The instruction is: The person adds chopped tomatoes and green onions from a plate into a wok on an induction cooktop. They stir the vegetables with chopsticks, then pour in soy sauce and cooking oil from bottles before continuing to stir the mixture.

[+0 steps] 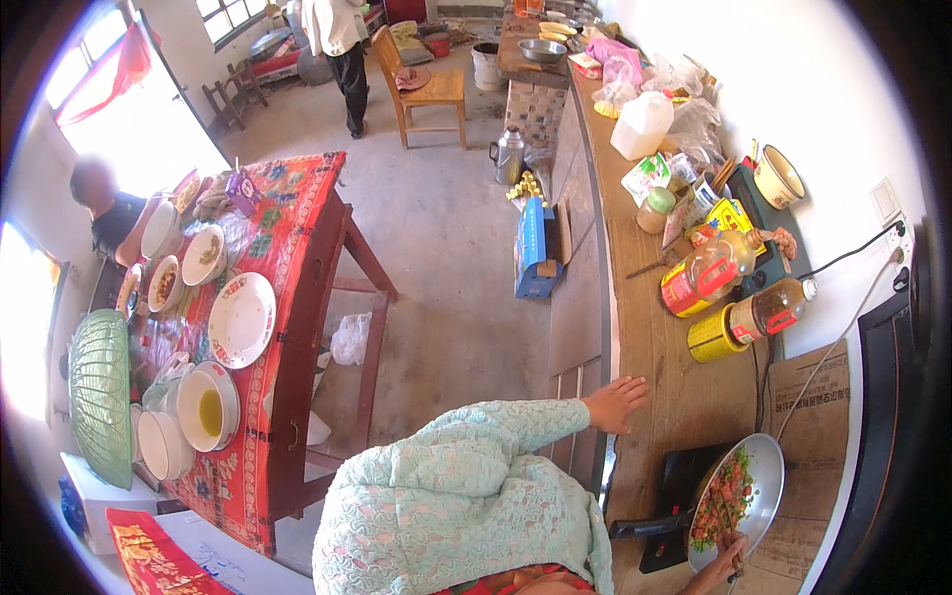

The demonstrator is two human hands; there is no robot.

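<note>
My left hand (616, 402) rests palm down on the edge of the wooden counter (645, 451), its fingers spread and holding nothing. At the lower right, my right hand (726, 557) reaches over the near rim of a round frying pan (767, 496). Its fingers are closed round something thin, mostly hidden, whose kind I cannot make out. Chopped red and green food (727, 496) lies in the pan, partly behind my fingers. The pan's dark handle (645, 527) points left. Beneath the pan sits a flat black cooktop (679, 471).
Beyond the pan stand a yellow tin (714, 337), oil bottles (706, 275) and a white jug (642, 126). A power cord (853, 260) runs along the wall. Left, a red-covered table (260, 397) carries bowls and a green basket (99, 397). Two other people (337, 50) are farther off.
</note>
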